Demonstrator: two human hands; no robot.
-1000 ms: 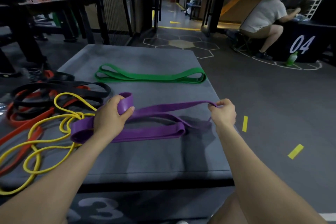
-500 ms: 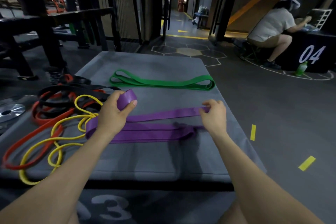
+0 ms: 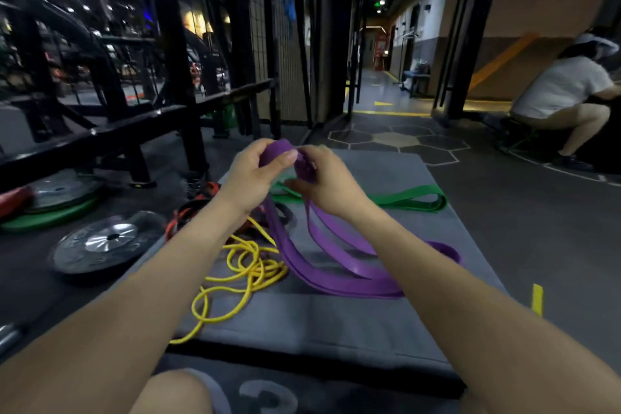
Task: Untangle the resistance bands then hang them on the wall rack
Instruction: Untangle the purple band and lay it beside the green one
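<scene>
Above mat middle: my left hand and right hand both grip purple band, its loops trailing to right edge. Green band flat at far edge, sorted. Yellow band, orange-black pile at left edge remain tangled. Nothing hung yet. Near edge open.
</scene>
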